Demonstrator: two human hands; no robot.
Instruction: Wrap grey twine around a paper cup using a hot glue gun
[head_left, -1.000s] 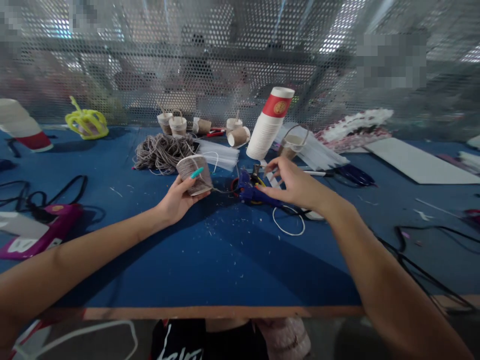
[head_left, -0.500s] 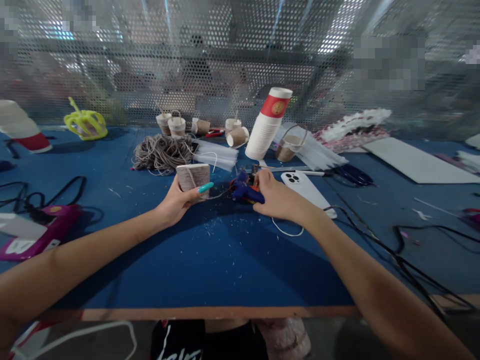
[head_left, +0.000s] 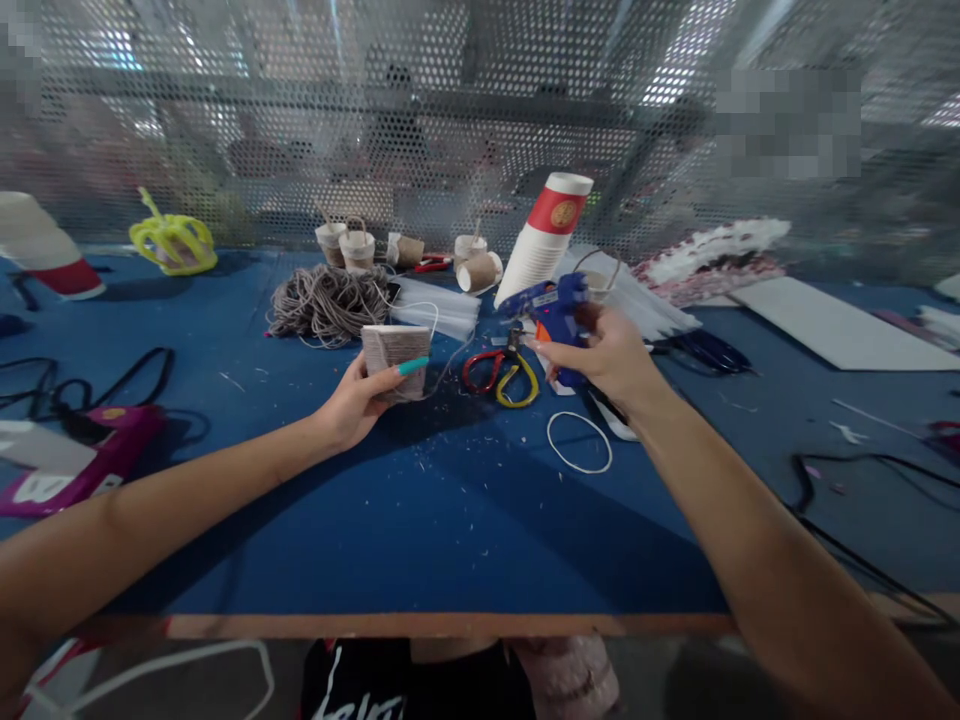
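Note:
My left hand (head_left: 364,400) is closed around a paper cup wrapped in grey cord (head_left: 396,350), the thumb with its long turquoise nail lying across the front. A loose end of the cord runs from the cup to the right. In my right hand (head_left: 611,355) is a blue glue gun (head_left: 559,315), held up off the table with its nozzle toward the left. Below it lie scissors (head_left: 517,385) with one red and one yellow handle loop. A white cord loop (head_left: 579,443) rests nearer me. The white phone (head_left: 619,425) is mostly hidden behind my right hand.
Behind my left hand lies a heap of grey cord (head_left: 330,305), beside clear glue sticks (head_left: 439,308). A tilted stack of paper cups (head_left: 541,240) and several small cord-wrapped cups (head_left: 358,248) stand farther back. A purple power strip (head_left: 127,450) is at left, a white board (head_left: 840,322) at right.
My right hand has lifted the glue gun off the table, up and to the right, uncovering the scissors. My left hand with the wrapped cup has barely shifted.

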